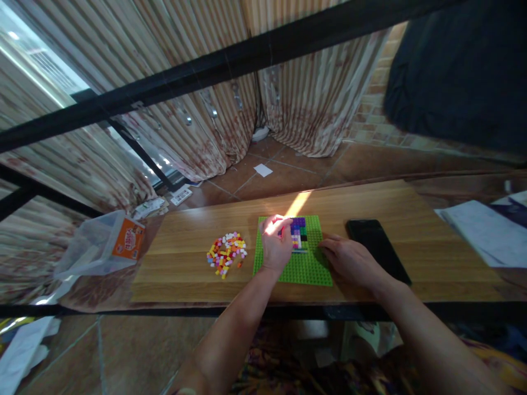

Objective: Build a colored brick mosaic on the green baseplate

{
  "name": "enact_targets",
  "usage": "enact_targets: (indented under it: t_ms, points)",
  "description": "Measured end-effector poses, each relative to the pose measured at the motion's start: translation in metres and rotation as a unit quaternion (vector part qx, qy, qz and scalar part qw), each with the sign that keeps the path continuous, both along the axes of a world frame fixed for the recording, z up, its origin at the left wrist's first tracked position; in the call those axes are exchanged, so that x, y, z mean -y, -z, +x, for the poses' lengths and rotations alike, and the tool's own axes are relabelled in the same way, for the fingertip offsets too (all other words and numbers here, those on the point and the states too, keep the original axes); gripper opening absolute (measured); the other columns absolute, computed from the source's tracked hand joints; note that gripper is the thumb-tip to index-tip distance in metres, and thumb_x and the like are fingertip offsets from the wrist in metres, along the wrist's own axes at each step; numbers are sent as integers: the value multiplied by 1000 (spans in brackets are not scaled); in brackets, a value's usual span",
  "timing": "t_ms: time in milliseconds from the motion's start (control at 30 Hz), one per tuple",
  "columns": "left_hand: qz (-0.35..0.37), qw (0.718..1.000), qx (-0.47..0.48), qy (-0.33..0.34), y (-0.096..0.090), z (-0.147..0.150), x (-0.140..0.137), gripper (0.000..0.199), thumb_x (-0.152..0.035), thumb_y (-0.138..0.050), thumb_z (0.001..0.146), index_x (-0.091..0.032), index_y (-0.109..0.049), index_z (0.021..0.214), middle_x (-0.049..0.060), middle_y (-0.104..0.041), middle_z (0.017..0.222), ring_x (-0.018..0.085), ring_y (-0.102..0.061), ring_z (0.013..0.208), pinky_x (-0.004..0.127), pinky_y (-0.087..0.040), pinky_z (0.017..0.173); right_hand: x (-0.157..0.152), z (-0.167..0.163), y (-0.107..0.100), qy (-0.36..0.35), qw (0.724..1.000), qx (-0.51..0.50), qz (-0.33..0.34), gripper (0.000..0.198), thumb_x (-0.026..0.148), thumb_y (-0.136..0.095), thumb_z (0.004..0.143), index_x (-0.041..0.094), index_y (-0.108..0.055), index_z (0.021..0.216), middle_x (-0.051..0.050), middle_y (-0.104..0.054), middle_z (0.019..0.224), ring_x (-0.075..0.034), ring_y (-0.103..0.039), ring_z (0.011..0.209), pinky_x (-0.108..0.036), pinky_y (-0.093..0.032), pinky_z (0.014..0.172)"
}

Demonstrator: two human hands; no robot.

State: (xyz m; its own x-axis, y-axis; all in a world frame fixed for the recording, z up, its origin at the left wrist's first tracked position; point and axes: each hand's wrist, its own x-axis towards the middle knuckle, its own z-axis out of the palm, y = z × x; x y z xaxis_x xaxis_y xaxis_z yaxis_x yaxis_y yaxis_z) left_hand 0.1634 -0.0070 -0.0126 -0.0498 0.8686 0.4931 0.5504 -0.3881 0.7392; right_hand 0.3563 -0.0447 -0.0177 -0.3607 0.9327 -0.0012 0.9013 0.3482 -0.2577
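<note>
A green studded baseplate (308, 271) lies on the wooden board, with a patch of building bricks (298, 224) in purple, blue, green, black and light colours pressed onto its far middle part. Over the left part of that patch is my left hand (276, 244), fingers pinched together; whatever sits between the fingertips is too small and covered to make out. My right hand (349, 260) rests at the plate's right edge, its fingers closed against that edge. To the left of the plate lies a loose pile of small bricks (226, 252) in yellow, orange, pink, white and red.
A black phone-like slab (379, 249) lies right of my right hand. A clear plastic tub (96, 247) with an orange label stands past the board's left end. Papers (486, 230) lie at the right. A dark metal bar (230, 63) crosses in front of striped curtains (206, 126).
</note>
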Motion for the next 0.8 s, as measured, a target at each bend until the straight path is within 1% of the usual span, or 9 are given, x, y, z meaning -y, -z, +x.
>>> enact_targets:
  t_ms: [100,167,233,333,433,533,600,700,800]
  points:
    - [-10,1000,26,-10,-8,-13,1,21,-22,-52,89,-18,-71,96,7,-65,101,18,-56,101,34,-44,94,0,1,0,-3,1000,-2,9,32,25,-37,95,18,-68,100,-8,-68,105,-17,-65,82,-27,-46,73]
    - [-4,999,33,-17,-14,-29,3,21,-21,-51,88,-18,-69,99,7,-65,104,18,-58,102,35,-45,96,1,1,0,1,1000,5,14,32,25,-38,94,18,-69,98,-8,-68,102,-17,-65,80,-27,-47,72]
    - [-1,999,18,-32,-17,-52,6,22,-19,-53,86,-20,-68,101,7,-65,105,18,-59,102,35,-47,94,2,0,-1,5,1000,14,15,32,24,-38,94,19,-69,96,-8,-69,99,-17,-66,78,-28,-47,71]
    - [-20,997,-25,-65,-17,-93,17,20,-21,-54,86,-22,-68,100,6,-66,100,18,-62,98,35,-49,90,4,0,-2,-1,1000,11,17,33,23,-37,95,19,-70,94,-8,-69,98,-17,-67,77,-28,-48,71]
    - [-36,993,-44,-107,-13,-132,34,18,-21,-54,85,-20,-68,96,6,-67,97,18,-63,92,34,-52,84,4,0,0,-10,1000,8,26,34,22,-36,95,19,-70,94,-8,-70,99,-18,-67,76,-29,-49,69]
    - [-47,987,-77,-137,-6,-164,52,16,-16,-54,83,-18,-67,90,6,-67,94,18,-63,91,34,-51,85,3,1,5,-13,999,15,37,33,22,-37,95,18,-69,98,-9,-70,101,-18,-68,73,-30,-50,67]
    - [-55,982,-102,-146,-1,-180,60,13,-14,-55,81,-18,-67,86,5,-66,92,18,-62,90,34,-51,85,1,2,8,-17,999,17,43,33,24,-37,95,17,-69,99,-9,-70,99,-18,-68,71,-30,-50,66]
    - [-69,979,-137,-134,8,-192,65,10,-15,-58,80,-18,-67,82,5,-65,91,18,-61,90,34,-50,86,-1,4,11,-24,999,14,46,34,25,-36,96,18,-69,98,-9,-70,97,-18,-68,73,-29,-51,67]
    - [-71,976,-167,-119,15,-190,64,10,-14,-59,80,-19,-69,82,6,-64,93,18,-60,93,35,-49,87,-2,5,13,-26,998,12,50,35,24,-35,95,19,-70,97,-9,-71,98,-19,-68,72,-30,-51,68]
